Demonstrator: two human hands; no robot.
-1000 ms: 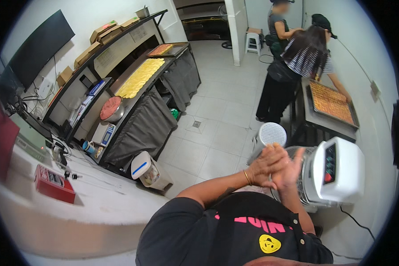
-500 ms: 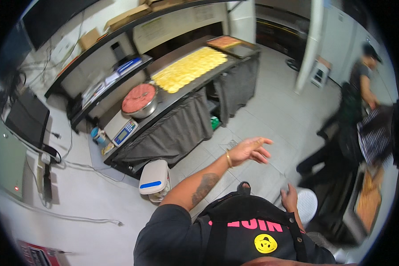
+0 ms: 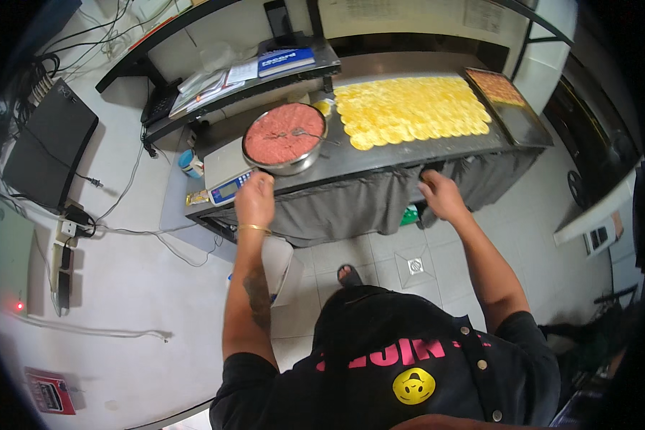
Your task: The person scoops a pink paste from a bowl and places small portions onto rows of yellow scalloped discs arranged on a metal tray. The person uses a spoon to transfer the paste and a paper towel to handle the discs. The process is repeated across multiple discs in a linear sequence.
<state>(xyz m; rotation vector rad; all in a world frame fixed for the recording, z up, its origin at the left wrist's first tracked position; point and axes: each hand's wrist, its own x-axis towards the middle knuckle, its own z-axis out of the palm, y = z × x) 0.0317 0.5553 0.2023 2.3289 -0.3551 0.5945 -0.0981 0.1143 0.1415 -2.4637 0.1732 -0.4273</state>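
My left hand (image 3: 254,201) is closed, its fingers curled in front of the digital scale (image 3: 226,188) and below the metal bowl's (image 3: 294,167) front edge. My right hand (image 3: 443,195), also closed, hangs by the counter's front edge, above the grey curtain. What either set of fingers holds, if anything, is hidden. Pinkish-red ground meat (image 3: 283,132) fills the bowl, with a metal utensil (image 3: 312,135) stuck in it. To its right, thin yellow rounds (image 3: 412,111) lie in overlapping rows on the dark counter (image 3: 380,159). A metal tray (image 3: 519,123) with an orange-pink layer stands at the right end.
Above the scale, a shelf (image 3: 272,79) bears papers and a blue book (image 3: 287,61). A blue cup (image 3: 190,163) stands left of the scale. Below my left forearm is a white bin (image 3: 283,269). Cables run along the left wall. A floor drain (image 3: 415,266) lies before the counter.
My view has turned right and come nearer the counter. Both hands have risen to its front edge, and the left fingers have curled. The other person has mostly left the view.
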